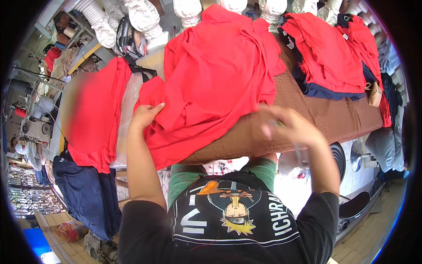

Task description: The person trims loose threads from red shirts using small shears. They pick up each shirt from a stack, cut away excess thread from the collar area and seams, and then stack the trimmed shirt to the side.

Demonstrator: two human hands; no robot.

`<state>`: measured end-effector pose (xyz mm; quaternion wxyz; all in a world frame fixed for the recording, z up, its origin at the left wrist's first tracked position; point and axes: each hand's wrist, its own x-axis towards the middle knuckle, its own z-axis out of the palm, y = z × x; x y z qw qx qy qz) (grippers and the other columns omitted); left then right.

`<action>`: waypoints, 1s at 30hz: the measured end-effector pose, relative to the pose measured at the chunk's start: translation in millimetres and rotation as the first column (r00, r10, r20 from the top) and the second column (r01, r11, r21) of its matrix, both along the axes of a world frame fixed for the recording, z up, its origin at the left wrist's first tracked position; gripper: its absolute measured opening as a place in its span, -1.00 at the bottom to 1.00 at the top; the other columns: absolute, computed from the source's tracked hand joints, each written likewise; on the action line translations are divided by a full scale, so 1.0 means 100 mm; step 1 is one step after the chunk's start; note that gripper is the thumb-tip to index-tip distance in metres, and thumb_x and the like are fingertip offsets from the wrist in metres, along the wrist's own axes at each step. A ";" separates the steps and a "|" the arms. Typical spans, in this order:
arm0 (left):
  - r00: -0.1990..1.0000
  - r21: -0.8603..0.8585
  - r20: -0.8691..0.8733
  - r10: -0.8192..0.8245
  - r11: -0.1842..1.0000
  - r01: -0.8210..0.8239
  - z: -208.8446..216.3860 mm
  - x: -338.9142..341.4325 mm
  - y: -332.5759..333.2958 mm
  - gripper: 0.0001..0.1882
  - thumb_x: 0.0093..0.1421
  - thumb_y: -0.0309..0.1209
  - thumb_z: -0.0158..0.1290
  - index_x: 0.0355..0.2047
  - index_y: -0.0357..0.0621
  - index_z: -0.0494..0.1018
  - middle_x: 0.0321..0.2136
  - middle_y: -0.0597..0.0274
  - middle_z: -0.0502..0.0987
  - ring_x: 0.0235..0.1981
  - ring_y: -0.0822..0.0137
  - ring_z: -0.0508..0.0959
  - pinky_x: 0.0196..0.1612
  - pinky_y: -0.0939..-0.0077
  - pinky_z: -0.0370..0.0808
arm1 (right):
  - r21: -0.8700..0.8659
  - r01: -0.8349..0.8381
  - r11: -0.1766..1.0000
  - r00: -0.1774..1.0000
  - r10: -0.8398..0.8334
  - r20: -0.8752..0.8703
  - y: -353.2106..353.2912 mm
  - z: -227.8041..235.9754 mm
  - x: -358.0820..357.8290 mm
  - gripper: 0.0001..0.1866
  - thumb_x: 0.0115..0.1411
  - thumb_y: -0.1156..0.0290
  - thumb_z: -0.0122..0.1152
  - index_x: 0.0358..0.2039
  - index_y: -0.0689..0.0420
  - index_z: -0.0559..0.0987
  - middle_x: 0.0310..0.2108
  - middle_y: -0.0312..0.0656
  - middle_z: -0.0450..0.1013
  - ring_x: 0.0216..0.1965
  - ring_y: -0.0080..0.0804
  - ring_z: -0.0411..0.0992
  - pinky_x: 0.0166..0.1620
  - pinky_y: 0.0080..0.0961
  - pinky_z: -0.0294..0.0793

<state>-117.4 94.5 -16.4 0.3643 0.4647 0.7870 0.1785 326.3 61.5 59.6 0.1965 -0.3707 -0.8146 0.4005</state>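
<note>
A large red garment [215,75] lies loosely bunched over the table in front of me, its lower edge hanging toward my lap. My left hand [147,115] pinches its left edge, thumb on top and fingers beneath the fabric. Apart from the cloth, to its right, my right hand [294,127] is raised over the table's front edge and smeared by motion. Its fingers are curled, and a small greenish and grey thing shows at them, too blurred to name.
Brown cloth [307,110] covers the table. Red garments [329,57] are piled on dark ones at right, beside a small tan object [375,94]. More red fabric [99,114] lies left, above hanging navy cloth [88,193]. White balusters [143,17] line the far side; a sewing machine [37,127] stands left.
</note>
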 end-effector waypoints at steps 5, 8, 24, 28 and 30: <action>0.787 0.343 0.617 -0.029 0.909 -0.236 -0.03 0.03 0.03 -0.47 0.12 -0.35 0.20 0.04 -0.42 0.39 -0.11 0.00 0.54 -0.08 0.31 0.54 0.00 0.47 0.43 | -0.449 0.194 0.872 0.949 -0.283 -0.139 0.38 -0.91 -0.33 -0.45 0.14 0.19 0.34 0.00 0.31 0.47 -0.43 -0.26 0.54 -0.29 -0.61 0.43 -0.23 -0.53 0.42; 0.639 0.539 0.745 -0.189 0.734 -0.412 0.40 -0.12 0.09 -0.51 0.16 -0.46 0.15 0.08 -0.35 0.34 -0.06 0.07 0.52 -0.06 0.29 0.53 0.03 0.42 0.44 | -0.367 0.331 0.869 0.862 -0.437 -0.257 0.35 -0.35 -0.30 -0.70 0.11 0.19 0.37 -0.32 0.13 0.55 -0.56 -0.40 0.44 -0.47 -0.70 0.31 -0.40 -0.67 0.27; 0.447 0.809 0.587 -0.675 0.517 -0.281 2.96 -0.56 -0.23 -0.58 0.28 -0.22 0.00 0.06 -0.22 0.39 0.00 0.19 0.50 0.02 0.28 0.50 0.14 0.33 0.39 | 0.130 0.663 0.737 0.533 -0.342 -0.774 -0.23 2.06 0.72 -0.60 0.20 0.40 0.24 0.05 0.17 0.45 -0.58 -0.59 0.32 -0.63 -0.87 0.18 -0.60 -0.82 0.07; 0.553 0.741 0.647 -0.525 0.605 -0.292 2.70 -0.30 0.08 -0.57 0.25 -0.19 0.09 0.03 -0.19 0.43 -0.01 0.23 0.50 0.01 0.34 0.49 0.14 0.38 0.37 | 0.341 0.719 0.605 0.691 -0.572 -0.441 0.22 1.85 0.90 -0.59 0.15 0.20 0.28 -0.12 0.25 0.55 -0.31 -0.23 0.50 -0.20 -0.59 0.40 -0.06 -0.54 0.37; 0.686 0.737 0.593 -0.422 0.629 -0.250 2.53 -0.43 0.58 -0.54 0.23 -0.22 0.13 0.06 -0.21 0.40 0.01 0.23 0.48 0.01 0.36 0.48 0.11 0.44 0.37 | 0.320 0.699 0.639 0.708 -0.559 -0.431 0.50 1.73 0.78 -0.66 0.12 0.21 0.34 -0.26 0.23 0.55 -0.50 -0.34 0.41 -0.39 -0.65 0.34 -0.27 -0.57 0.36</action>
